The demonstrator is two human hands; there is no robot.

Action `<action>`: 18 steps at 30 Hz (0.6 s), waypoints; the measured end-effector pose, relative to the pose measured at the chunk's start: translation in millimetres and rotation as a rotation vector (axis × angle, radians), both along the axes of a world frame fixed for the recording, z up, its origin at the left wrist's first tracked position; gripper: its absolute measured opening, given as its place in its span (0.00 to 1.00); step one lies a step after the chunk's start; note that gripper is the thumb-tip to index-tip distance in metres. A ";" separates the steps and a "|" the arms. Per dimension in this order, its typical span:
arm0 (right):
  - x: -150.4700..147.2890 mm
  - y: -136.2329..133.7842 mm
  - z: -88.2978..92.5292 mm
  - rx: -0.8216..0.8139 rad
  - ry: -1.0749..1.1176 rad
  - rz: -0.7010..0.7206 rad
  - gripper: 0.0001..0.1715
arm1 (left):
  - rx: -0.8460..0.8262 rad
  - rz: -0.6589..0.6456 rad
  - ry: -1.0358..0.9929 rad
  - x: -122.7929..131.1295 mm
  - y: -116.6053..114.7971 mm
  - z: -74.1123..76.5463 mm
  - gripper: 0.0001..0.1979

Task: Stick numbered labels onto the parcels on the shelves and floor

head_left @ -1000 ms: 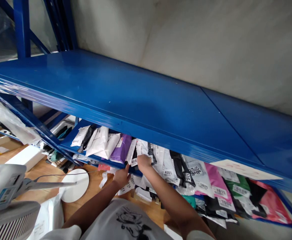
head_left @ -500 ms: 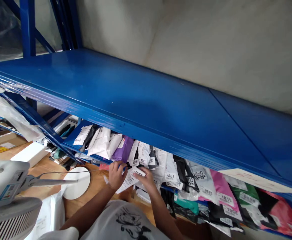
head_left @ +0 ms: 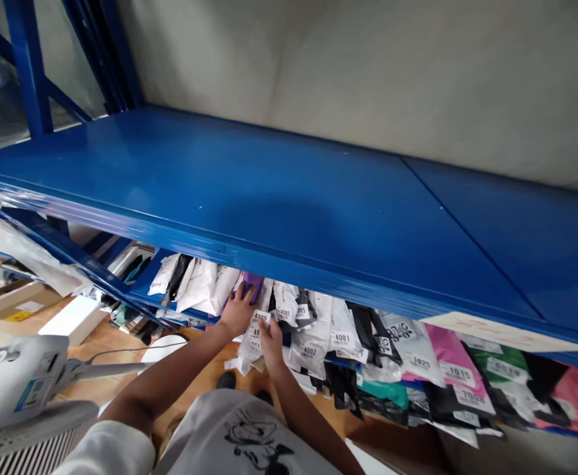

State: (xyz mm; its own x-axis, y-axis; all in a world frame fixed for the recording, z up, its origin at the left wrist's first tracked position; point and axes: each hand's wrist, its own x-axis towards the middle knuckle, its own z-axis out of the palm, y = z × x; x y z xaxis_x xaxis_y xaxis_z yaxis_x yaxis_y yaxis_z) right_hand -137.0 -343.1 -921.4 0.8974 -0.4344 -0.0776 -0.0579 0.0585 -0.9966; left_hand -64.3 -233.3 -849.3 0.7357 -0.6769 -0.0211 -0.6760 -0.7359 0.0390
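Below a bare blue top shelf point(head_left: 279, 198) runs a lower shelf packed with bagged parcels bearing numbered labels. My left hand point(head_left: 237, 310) reaches up with spread fingers and presses on a purple parcel point(head_left: 252, 284) in that row. My right hand point(head_left: 270, 340) pinches a white labelled parcel point(head_left: 250, 340) that hangs just in front of the shelf edge, beside the purple one. To the right stand white and grey parcels marked 4001 point(head_left: 342, 333) and 4002 point(head_left: 309, 348), a black one point(head_left: 363, 323) and a pink one point(head_left: 445, 359).
White parcels point(head_left: 197, 284) fill the shelf to the left of my hands. A white fan head point(head_left: 19, 376) sits at the lower left above a wooden floor point(head_left: 105, 336). Cardboard boxes point(head_left: 14, 303) lie at the far left. A grey wall point(head_left: 368, 72) backs the rack.
My left hand has risen from the shelf edge onto the purple parcel. My right hand has brought the white labelled parcel up and leftward toward the row. The view has shifted slightly.
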 end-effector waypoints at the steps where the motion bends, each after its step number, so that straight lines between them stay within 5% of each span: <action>1: 1.5 1.4 -2.8 -0.029 -0.011 -0.028 0.31 | 0.041 -0.005 0.003 -0.7 -2.2 -0.1 0.17; 8: -1.4 1.4 -10.4 -0.200 -0.038 -0.134 0.32 | 0.121 0.095 0.015 2.4 -19.9 -2.9 0.20; 14: 3.4 2.0 -8.4 -0.346 -0.012 -0.087 0.29 | 0.099 0.140 0.061 10.4 -13.7 30.6 0.24; 18: 13.4 -1.2 -14.5 -0.422 0.043 -0.092 0.32 | 0.199 0.074 0.071 10.5 -13.2 45.7 0.16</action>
